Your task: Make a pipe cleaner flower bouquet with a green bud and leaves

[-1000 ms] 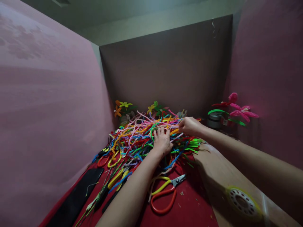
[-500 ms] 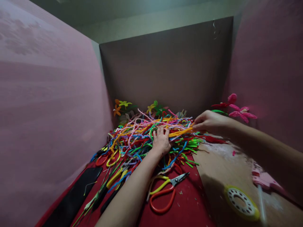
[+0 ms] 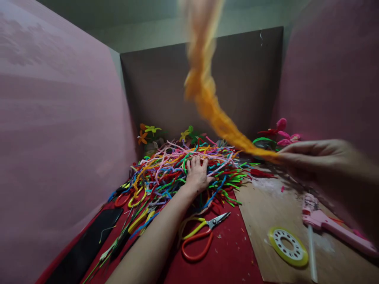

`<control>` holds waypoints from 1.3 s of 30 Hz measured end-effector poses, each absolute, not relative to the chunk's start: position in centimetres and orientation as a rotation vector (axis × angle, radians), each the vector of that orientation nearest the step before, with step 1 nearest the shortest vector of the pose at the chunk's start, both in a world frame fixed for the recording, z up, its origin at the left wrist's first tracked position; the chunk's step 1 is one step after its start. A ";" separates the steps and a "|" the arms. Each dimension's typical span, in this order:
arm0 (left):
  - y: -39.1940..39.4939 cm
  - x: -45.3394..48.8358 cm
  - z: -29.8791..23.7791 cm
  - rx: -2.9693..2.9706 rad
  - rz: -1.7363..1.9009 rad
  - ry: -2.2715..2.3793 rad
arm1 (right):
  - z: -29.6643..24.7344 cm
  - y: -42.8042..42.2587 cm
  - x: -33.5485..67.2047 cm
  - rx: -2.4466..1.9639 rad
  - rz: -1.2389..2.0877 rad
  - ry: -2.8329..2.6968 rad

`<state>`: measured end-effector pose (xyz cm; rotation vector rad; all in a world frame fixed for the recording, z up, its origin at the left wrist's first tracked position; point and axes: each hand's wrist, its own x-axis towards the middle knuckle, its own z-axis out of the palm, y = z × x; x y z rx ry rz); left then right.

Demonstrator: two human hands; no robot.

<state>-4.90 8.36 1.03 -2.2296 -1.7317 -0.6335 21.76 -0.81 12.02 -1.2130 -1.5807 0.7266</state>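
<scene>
My right hand (image 3: 316,159) pinches one end of a bundle of orange pipe cleaners (image 3: 227,128). The bundle curves up and to the left, and its far end is blurred at the top edge of the view. My left hand (image 3: 197,173) lies with fingers spread on a big tangled heap of many-coloured pipe cleaners (image 3: 168,167). Just below that heap, a pair of scissors (image 3: 207,232) with one red and one yellow handle rests on the red cloth (image 3: 227,256).
A pink glue gun (image 3: 328,223) with a glue stick and a yellow tape roll (image 3: 288,246) lie on a brown board (image 3: 254,213) at right. A black phone-like slab (image 3: 85,248) is at left. Fuzzy flowers (image 3: 185,134) stand behind the heap. Pink panels (image 3: 59,138) flank the workspace.
My right hand has pulled the orange bundle off the heap, towards me and to the right, and the bundle now swings in the air. My left hand stays on the heap.
</scene>
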 end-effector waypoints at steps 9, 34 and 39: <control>4.6 -10.8 3.1 -2.613 -1.564 -1.667 | 3.0 1.9 16.9 -1.273 1.206 -1.818; 2.6 -8.5 7.0 -2.596 -1.003 -1.575 | 4.7 2.9 16.7 -1.374 0.844 -2.187; 3.7 -7.6 6.0 -2.610 -0.885 -1.549 | 4.7 4.3 15.8 -1.401 0.689 -2.218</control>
